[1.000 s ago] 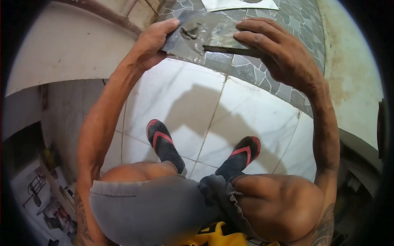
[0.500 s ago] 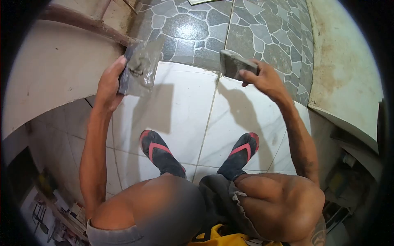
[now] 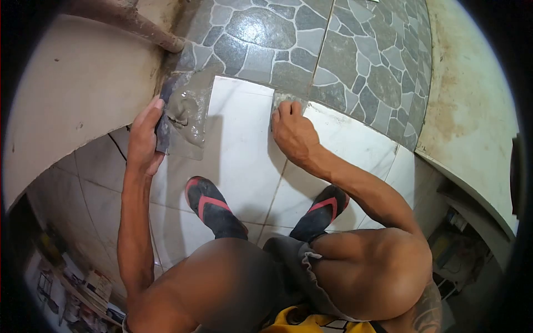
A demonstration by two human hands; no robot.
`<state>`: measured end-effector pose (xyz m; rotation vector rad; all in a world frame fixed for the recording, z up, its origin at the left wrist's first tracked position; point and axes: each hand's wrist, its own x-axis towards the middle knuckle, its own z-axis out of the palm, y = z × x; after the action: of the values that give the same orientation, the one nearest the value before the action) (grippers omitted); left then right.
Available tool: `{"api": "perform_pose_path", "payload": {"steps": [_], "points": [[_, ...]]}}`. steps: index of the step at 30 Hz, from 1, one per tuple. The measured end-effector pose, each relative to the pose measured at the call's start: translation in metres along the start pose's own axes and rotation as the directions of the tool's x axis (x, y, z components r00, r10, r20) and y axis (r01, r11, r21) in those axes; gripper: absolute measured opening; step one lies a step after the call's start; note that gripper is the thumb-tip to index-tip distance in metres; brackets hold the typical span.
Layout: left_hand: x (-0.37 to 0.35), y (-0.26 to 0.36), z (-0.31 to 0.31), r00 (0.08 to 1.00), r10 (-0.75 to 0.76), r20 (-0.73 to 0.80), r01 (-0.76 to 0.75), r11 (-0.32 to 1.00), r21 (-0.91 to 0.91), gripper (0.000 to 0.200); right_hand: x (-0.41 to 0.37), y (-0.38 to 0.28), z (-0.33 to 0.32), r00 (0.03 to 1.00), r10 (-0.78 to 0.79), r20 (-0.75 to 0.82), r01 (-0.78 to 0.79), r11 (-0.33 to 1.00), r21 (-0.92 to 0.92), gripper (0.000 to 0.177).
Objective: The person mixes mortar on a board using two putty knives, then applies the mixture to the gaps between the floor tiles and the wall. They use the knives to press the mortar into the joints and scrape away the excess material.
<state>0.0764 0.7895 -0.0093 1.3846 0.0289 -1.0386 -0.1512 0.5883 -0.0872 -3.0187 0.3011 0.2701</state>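
Above white marbled tiles (image 3: 244,150), the left hand (image 3: 145,135) pinches a thin, likely stiff grey plate (image 3: 191,151) by its edge, the surest hold beside slippery-looking grey paste (image 3: 185,115); the right hand (image 3: 296,133) grips a flat grey pad (image 3: 279,99).

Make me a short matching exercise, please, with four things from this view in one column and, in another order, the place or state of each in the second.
Column one:
1. left hand
2. sandals
3. right hand
4. grey paste

Column two:
A. holding a grey pad near the border of the white tiles and the stone-patterned tiles
B. on the flat sheet
C. red-strapped, worn over dark socks
D. gripping the flat sheet at its side

Right pairs: 1-D, 2-C, 3-A, 4-B.
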Motion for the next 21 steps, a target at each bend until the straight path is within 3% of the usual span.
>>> {"api": "perform_pose_path", "payload": {"steps": [2, 5, 8, 11, 12, 15, 16, 19, 20, 21], "points": [[0.002, 0.004, 0.003, 1.000, -0.005, -0.015, 0.005, 1.000, -0.005, 0.042, -0.001, 0.004, -0.025, 0.998, -0.003, 0.056, -0.004, 0.994, 0.114, 0.023], [0.006, 0.005, -0.008, 0.991, 0.024, 0.129, -0.018, 0.999, -0.046, 0.040, 0.011, 0.010, -0.023, 0.996, 0.065, -0.068, -0.068, 0.996, -0.048, 0.022], [0.009, 0.006, -0.003, 0.991, 0.042, 0.128, -0.032, 0.996, -0.078, 0.040, 0.009, 0.003, 0.012, 0.986, -0.167, -0.009, 0.159, 0.953, -0.257, 0.020], [0.006, 0.010, -0.005, 0.990, 0.008, 0.140, 0.004, 0.996, -0.084, 0.038, 0.008, -0.016, -0.024, 1.000, -0.011, 0.026, 0.007, 0.986, 0.165, 0.018], [0.005, 0.012, -0.001, 0.994, 0.024, 0.106, -0.015, 0.997, -0.080, 0.038, 0.015, -0.018, -0.029, 0.999, 0.011, -0.047, -0.008, 0.998, 0.062, 0.018], [-0.001, 0.009, 0.006, 0.998, 0.049, 0.042, -0.045, 0.996, -0.075, 0.037, 0.039, -0.010, -0.003, 0.985, 0.079, -0.157, -0.075, 0.997, 0.026, 0.019], [0.002, 0.007, -0.002, 0.998, 0.043, 0.050, -0.039, 0.996, -0.075, 0.037, 0.040, -0.009, 0.002, 0.980, -0.064, -0.187, 0.026, 0.979, -0.203, 0.019], [0.005, 0.010, 0.003, 0.997, 0.039, 0.066, -0.034, 0.997, -0.066, 0.037, 0.026, -0.010, -0.016, 0.990, -0.138, -0.002, 0.138, 0.989, 0.058, 0.019], [0.001, 0.011, 0.006, 0.998, 0.027, 0.064, -0.023, 0.998, -0.065, 0.037, 0.022, -0.005, -0.027, 0.990, -0.111, 0.089, 0.097, 0.984, 0.150, 0.018], [0.002, 0.013, 0.009, 0.997, 0.039, 0.069, -0.034, 0.998, -0.062, 0.037, 0.019, 0.001, -0.028, 0.999, -0.031, 0.013, 0.030, 0.995, 0.094, 0.018]]}}
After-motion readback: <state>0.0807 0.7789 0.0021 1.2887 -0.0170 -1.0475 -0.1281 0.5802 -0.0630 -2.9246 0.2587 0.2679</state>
